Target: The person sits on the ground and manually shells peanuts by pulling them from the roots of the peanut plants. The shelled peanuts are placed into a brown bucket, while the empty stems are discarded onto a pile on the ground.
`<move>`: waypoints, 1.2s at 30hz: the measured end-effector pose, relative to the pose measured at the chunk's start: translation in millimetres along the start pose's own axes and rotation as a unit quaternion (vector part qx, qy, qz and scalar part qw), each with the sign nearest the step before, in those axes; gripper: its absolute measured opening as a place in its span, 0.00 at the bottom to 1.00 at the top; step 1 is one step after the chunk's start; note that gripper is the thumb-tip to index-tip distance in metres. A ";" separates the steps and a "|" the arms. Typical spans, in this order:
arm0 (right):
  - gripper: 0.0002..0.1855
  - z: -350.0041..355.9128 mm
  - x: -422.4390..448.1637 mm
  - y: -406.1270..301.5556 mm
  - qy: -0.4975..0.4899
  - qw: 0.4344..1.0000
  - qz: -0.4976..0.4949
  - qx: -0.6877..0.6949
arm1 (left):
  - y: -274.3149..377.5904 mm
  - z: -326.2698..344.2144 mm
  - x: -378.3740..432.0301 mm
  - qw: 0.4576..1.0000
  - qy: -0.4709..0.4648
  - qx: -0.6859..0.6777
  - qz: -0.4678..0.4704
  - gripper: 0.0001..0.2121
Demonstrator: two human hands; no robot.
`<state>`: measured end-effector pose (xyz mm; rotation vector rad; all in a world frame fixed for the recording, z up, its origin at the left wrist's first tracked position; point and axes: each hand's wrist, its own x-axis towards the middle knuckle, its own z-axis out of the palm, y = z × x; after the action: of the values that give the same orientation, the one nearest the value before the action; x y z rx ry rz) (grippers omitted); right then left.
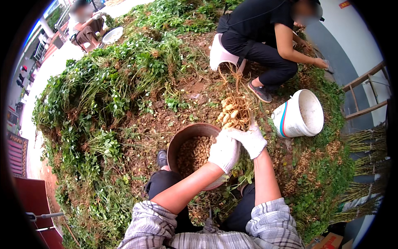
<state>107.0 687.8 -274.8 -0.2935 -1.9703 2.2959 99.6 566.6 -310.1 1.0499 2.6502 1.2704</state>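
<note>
My left hand (224,150) and my right hand (253,140), both in white knit gloves, close together around a bunch of peanut plants (234,113). Pale pods and dry roots stick out beyond my fingers, away from me. Green leafy stems (244,170) hang below the gloves. Under my left hand, between my legs, stands a round bucket (178,137) with many loose peanuts (197,151) inside; my forearm and glove hide part of it. How the fingers lie on the far side of the bunch is hidden.
Heaped peanut plants (93,93) lie at left, and more with pods (306,162) at right. A white bucket (284,119) leans to my right. One person (264,43) sits ahead on a pink stool (222,53); another (87,28) sits farther off beside a white basin (113,35). A wooden ladder (354,98) stands right.
</note>
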 end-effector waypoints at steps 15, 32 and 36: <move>0.28 -57.6 0.3 1.4 0.134 0.990 0.020 0.038 | 9.3 -28.0 7.3 0.986 -0.022 -0.141 0.085 0.20; 0.27 -19.5 1.5 -2.8 0.081 0.955 -0.053 -0.281 | -15.4 -43.9 23.3 0.974 0.129 -0.188 -0.009 0.09; 0.26 -24.5 4.9 4.0 0.108 0.944 -0.051 -0.306 | -19.5 -40.4 20.6 0.976 0.084 -0.195 0.045 0.08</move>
<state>107.7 711.9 -282.6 -0.4507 -2.4503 1.4587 60.9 542.2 -291.5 1.0474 2.3316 1.8748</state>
